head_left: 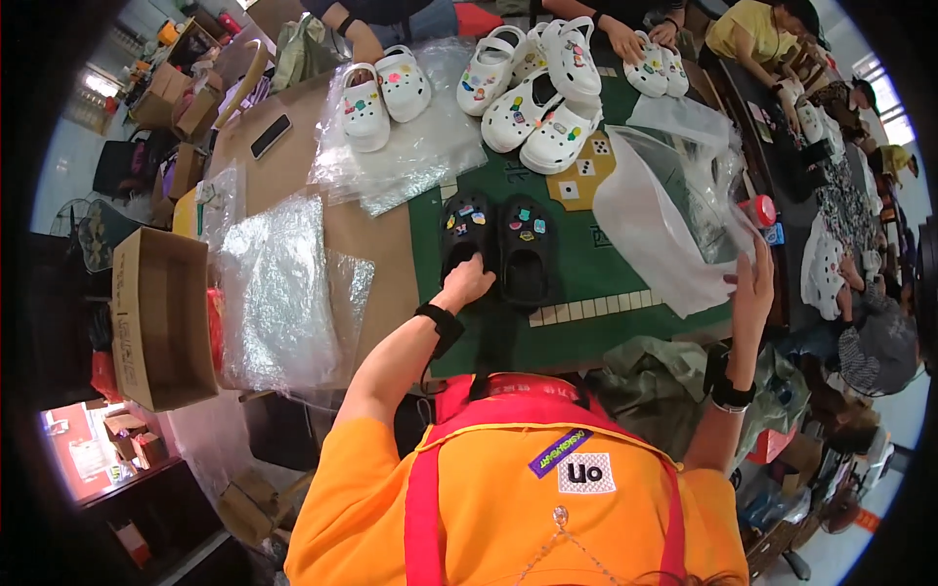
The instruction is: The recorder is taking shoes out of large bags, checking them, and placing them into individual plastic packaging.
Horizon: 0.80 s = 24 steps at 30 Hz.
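Note:
A pair of black clogs with colourful charms stands side by side on the green mat, toes pointing away from me. My left hand (469,282) is at the heel of the left black clog (466,223), its fingers reaching into the opening and gripping the rim. The right black clog (529,244) stands just beside it, untouched. Off to the right, my right hand (751,281) pinches the edge of a thin white bag or sheet (653,220), which slants across the mat. Its thumb and fingers are partly hidden by the edge.
Several white clogs (552,127) are heaped beyond the black pair. Another white pair (405,88) lies on clear plastic bags (430,161), near a co-worker's hand. More clear bags (278,283), a phone (271,137) and a cardboard box (161,317) are at left. A red-lidded jar (758,210) stands right.

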### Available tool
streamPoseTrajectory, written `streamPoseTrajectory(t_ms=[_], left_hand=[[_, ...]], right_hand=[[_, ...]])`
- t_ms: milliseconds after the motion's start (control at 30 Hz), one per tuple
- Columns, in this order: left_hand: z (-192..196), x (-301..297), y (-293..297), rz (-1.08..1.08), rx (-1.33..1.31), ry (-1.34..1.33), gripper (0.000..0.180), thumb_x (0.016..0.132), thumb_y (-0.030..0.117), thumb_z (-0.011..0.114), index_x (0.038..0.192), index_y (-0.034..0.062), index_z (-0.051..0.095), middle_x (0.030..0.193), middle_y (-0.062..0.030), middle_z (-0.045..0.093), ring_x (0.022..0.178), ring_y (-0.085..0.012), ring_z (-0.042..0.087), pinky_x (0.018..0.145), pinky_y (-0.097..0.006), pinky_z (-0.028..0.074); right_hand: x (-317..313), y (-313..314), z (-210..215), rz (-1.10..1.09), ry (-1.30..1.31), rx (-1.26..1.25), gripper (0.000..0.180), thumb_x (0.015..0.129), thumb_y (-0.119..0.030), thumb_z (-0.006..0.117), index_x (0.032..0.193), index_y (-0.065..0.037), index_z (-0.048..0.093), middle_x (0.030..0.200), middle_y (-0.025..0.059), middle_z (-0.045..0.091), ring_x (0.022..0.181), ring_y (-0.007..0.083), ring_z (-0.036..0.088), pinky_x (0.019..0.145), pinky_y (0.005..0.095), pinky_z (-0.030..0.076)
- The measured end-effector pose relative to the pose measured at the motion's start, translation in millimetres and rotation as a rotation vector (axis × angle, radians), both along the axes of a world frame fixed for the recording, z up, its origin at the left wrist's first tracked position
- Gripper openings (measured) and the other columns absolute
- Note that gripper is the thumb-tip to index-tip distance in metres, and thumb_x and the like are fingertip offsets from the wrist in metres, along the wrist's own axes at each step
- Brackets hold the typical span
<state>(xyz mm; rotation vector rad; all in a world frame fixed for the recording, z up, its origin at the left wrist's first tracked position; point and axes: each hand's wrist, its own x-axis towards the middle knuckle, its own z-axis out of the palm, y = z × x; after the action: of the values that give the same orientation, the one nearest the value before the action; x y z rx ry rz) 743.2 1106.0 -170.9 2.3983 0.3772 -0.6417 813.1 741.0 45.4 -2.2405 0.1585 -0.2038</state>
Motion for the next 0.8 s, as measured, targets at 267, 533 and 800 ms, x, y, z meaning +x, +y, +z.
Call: streamPoseTrajectory(t_ms=[267, 533, 800], left_hand=[[2, 10, -46, 0.214, 0.128, 0.043, 0.077, 0.07, 0.054, 0.057, 0.114, -0.0069, 0.039, 0.109, -0.0233, 0.051, 0.095, -0.0363, 0.054, 0.08, -0.04, 0.044], [-26, 8, -43, 0.195, 0.141, -0.119, 0.047, 0.074, 0.031, 0.055, 0.102, -0.0047, 0.045, 0.099, -0.0242, 0.054, 0.089, -0.0388, 0.054, 0.077, -0.042, 0.044], [21, -29, 28, 0.481, -0.698, -0.175, 0.025, 0.076, 0.007, 0.054, 0.099, -0.0035, 0.051, 0.085, -0.0059, 0.058, 0.077, -0.0132, 0.054, 0.066, -0.026, 0.045]], right_hand=[[-10, 40, -43, 0.18, -0.407, -0.509, 0.051, 0.077, -0.011, 0.055, 0.124, -0.007, 0.037, 0.131, 0.0156, 0.032, 0.116, 0.0309, 0.038, 0.08, 0.0334, 0.045], [-73, 46, -129, 0.439, -0.095, -0.522, 0.053, 0.07, -0.014, 0.058, 0.12, -0.009, 0.041, 0.13, 0.0155, 0.034, 0.084, 0.0297, 0.056, 0.065, 0.0344, 0.049], [-70, 35, -140, 0.333, 0.022, -0.447, 0.056, 0.069, -0.016, 0.06, 0.122, -0.012, 0.04, 0.132, 0.0151, 0.031, 0.081, 0.0307, 0.057, 0.064, 0.0357, 0.049]])
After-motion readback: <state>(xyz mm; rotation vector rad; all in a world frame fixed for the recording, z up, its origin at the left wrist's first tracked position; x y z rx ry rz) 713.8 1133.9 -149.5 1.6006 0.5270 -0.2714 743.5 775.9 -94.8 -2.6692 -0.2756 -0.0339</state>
